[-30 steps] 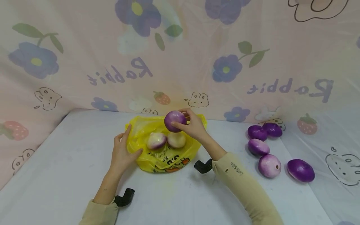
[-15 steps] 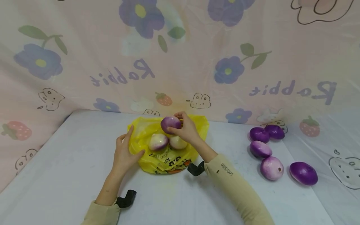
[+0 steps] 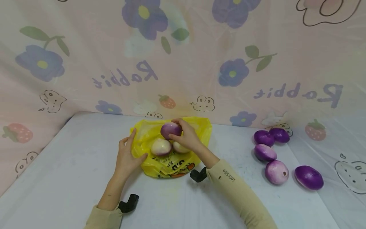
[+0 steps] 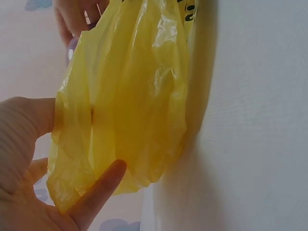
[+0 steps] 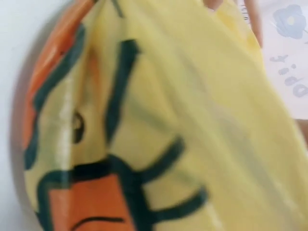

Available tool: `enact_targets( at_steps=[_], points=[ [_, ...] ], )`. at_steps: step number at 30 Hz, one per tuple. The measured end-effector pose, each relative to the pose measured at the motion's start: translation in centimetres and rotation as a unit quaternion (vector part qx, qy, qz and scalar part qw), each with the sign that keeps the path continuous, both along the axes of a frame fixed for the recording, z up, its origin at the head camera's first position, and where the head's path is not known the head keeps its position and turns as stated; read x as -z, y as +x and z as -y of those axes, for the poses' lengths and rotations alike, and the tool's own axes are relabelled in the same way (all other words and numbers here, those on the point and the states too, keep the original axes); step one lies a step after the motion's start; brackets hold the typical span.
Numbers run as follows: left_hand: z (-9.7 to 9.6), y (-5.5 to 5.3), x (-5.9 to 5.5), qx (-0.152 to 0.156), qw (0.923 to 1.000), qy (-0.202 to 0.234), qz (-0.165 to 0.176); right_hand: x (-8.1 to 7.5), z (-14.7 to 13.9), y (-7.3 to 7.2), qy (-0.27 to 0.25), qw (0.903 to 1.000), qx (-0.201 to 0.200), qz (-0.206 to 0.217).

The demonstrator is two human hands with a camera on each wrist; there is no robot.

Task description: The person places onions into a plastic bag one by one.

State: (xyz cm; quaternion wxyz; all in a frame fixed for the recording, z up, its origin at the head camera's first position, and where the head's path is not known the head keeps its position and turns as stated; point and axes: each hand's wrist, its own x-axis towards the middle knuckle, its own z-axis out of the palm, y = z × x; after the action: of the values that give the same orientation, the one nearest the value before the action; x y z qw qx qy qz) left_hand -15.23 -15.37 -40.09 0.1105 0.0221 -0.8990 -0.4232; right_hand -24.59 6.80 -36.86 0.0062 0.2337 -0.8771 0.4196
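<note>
A yellow plastic bag [image 3: 200,127] lies with its mouth spread in the head view. My left hand [image 3: 125,157] holds its left rim, with thumb and fingers on the plastic. In the left wrist view, one finger [image 4: 103,187] lies along the outside of the bag. My right hand [image 3: 187,136] grips a purple onion [image 3: 170,130] over the bag's mouth. Two paler onions sit inside: a white-topped onion [image 3: 161,147] and a second onion [image 3: 179,147], partly covered by the right hand. Printed plastic fills most of the right wrist view.
On the right of the white table [image 3: 71,175] lie several more purple onions, including a pale-sided onion [image 3: 276,172] and a dark onion [image 3: 308,177] near the edge. A patterned curtain [image 3: 183,63] stands behind the table.
My right hand has lowered the purple onion leftward, closer to the onions in the bag. The white-topped onion has turned slightly. My left hand stays at the rim.
</note>
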Motion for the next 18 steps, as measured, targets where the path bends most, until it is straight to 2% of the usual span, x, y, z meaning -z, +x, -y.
enact_targets(
  at_steps=[3,6,10,16,18],
  points=[
    [0.0,0.0,0.1,0.002,1.0000,0.001,0.000,0.4,0.0,0.3,0.041,0.9990,-0.019,-0.007],
    [-0.1,0.0,0.1,0.003,1.0000,0.002,0.003,0.7,0.0,0.6,0.083,0.9960,-0.032,0.006],
    [-0.1,0.1,0.0,0.001,1.0000,-0.001,0.006,0.7,-0.1,0.9,0.109,0.9928,-0.045,0.022],
    [-0.1,0.1,0.0,0.002,1.0000,-0.003,0.005,0.7,-0.4,1.1,0.100,0.9928,-0.059,0.031],
    [-0.1,0.1,0.1,0.002,1.0000,-0.002,0.005,0.7,-0.6,1.1,0.086,0.9945,-0.049,0.034]
  ],
)
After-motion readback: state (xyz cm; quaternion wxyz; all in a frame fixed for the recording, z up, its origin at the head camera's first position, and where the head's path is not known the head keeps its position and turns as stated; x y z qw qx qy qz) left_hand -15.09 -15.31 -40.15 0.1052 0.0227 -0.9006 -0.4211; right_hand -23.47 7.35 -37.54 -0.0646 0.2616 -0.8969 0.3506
